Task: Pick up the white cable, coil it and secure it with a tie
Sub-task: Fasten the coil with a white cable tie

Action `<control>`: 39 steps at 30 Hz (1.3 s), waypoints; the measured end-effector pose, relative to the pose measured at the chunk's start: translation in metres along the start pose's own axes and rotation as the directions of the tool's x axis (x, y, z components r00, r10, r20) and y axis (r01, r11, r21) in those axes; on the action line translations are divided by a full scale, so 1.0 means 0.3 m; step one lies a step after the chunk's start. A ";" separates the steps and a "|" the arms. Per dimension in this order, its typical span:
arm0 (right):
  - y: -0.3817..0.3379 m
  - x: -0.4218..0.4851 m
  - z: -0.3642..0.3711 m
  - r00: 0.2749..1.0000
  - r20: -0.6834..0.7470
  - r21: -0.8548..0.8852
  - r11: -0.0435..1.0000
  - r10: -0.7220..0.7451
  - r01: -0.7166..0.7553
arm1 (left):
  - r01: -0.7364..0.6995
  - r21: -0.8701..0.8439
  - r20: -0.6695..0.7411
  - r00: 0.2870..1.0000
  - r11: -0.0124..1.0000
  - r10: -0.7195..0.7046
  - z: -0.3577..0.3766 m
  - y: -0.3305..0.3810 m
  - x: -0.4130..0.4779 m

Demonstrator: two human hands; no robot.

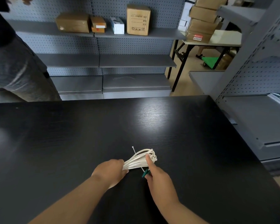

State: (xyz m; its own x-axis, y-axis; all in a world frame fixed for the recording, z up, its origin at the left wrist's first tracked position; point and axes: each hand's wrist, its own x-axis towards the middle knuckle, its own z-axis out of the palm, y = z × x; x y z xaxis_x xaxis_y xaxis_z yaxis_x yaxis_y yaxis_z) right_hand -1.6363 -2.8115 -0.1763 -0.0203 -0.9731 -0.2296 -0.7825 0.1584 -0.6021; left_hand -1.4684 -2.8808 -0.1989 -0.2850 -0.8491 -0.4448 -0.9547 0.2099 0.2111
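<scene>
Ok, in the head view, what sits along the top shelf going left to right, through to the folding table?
wide brown box → small brown box with an orange label → white box → tall brown box → stack of brown boxes on the folding table

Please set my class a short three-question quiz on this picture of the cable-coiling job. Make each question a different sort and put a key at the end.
1. True or false: the forefinger of the right hand touches the coiled white cable.
2. Choose one. The left hand: A grips one end of the coil; B hangs idle; C points upward.
3. Short answer: what thin white thing sticks out past the far side of the coil?

Key: 1 true; 2 A; 3 the tie.
</scene>
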 end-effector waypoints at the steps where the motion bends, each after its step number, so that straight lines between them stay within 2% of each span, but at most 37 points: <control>1: -0.003 0.006 -0.001 1.000 0.029 -0.017 1.000 0.002 -0.001 | -0.003 0.006 -0.003 1.000 1.000 0.003 0.001 0.000 0.000; 10: -0.046 0.092 0.015 0.978 0.192 -0.196 0.979 0.087 -0.049 | -0.017 0.050 -0.036 0.999 0.999 0.018 0.015 0.001 -0.004; 15: -0.058 0.115 0.038 0.968 0.221 -0.251 0.966 0.117 -0.059 | -0.039 0.103 -0.045 0.998 0.994 0.044 0.019 0.000 -0.017; 19: -0.065 0.121 0.044 0.954 0.259 -0.257 0.963 0.151 -0.083 | -0.080 0.076 -0.049 0.995 0.994 0.084 0.019 -0.010 -0.029; 22: -0.070 0.120 0.041 0.952 0.268 -0.260 0.963 0.148 -0.077 | -0.128 0.055 -0.126 0.983 0.990 0.134 0.030 -0.018 -0.042; 26: -0.080 0.119 0.036 0.958 0.258 -0.273 0.961 0.127 -0.054 | -0.250 0.047 -0.215 0.943 0.967 0.254 0.045 -0.032 -0.051; 29: -0.085 0.122 0.032 0.958 0.256 -0.265 0.962 0.130 -0.060 | -0.323 0.059 -0.219 0.919 0.944 0.328 0.051 -0.037 -0.052; 36: -0.094 0.119 0.024 0.960 0.263 -0.266 0.964 0.094 -0.021 | -0.353 0.120 -0.248 0.894 0.928 0.372 0.054 -0.041 -0.057; 39: -0.099 0.126 0.018 0.952 0.282 -0.280 0.959 0.116 -0.034 | -0.304 0.166 -0.246 0.909 0.938 0.338 0.065 -0.044 -0.049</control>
State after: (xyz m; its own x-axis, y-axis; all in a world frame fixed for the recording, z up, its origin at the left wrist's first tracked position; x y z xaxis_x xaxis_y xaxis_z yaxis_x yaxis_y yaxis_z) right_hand -1.6105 -2.8520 -0.1711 0.0654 -0.8611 -0.5042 -0.9242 0.1383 -0.3561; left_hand -1.4535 -2.8616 -0.2122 -0.5602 -0.8198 -0.1186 -0.8234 0.5353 0.1885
